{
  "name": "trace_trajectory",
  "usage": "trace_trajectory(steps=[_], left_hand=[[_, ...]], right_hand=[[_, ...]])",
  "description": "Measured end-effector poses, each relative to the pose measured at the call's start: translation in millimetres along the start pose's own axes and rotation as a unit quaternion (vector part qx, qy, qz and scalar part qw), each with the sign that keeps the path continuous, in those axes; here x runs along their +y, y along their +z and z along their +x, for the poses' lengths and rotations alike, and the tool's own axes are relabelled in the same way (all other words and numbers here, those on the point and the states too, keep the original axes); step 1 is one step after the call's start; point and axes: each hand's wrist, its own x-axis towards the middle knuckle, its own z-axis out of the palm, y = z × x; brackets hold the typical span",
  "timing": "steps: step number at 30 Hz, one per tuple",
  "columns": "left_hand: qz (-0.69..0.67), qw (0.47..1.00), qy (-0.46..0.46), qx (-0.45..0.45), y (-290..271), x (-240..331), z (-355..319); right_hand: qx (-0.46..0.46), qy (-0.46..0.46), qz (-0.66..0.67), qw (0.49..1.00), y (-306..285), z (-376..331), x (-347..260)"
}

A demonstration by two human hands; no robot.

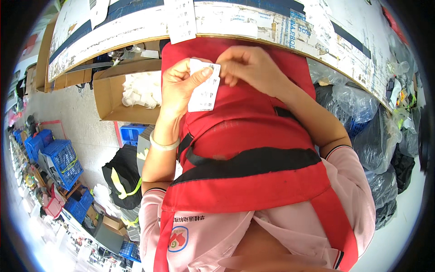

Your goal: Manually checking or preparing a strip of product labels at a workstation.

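A small stack of white printed labels [202, 99] is held upright over my red apron, with my left hand [181, 84] closed on it, thumb pressed across the front. The pieces look slightly fanned, and black print shows on them. Just right of the stack's upper edge is my right hand [253, 68], its fingers bent and drawn together. Whether its fingertips grip a label corner or something small is hidden. On the worktable [272, 34] beyond my hands, a long white printed sheet [182, 22] hangs over the front edge.
Under the table at left, a cardboard box [106, 97] holds white crumpled pieces [141, 90]. Blue crates [63, 163] and a black bag [121, 174] stand on the floor at left. Clear plastic bags [374, 136] are piled at right, close to my right elbow.
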Motion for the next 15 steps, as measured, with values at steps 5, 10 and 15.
trace_trajectory(steps=[5, 10, 15], left_hand=[[0.043, 0.998, 0.006, 0.042, 10, 3, 5], [0.100, 0.994, 0.000, 0.037, 12, 1, 8], [0.082, 0.996, 0.021, -0.011, 1, -8, 15]], right_hand=[[0.058, -0.016, 0.044, 0.997, 1, -3, -8], [0.085, -0.019, 0.042, 0.995, 0, -4, 1], [0.164, -0.099, -0.093, 0.977, -15, 5, -3]])
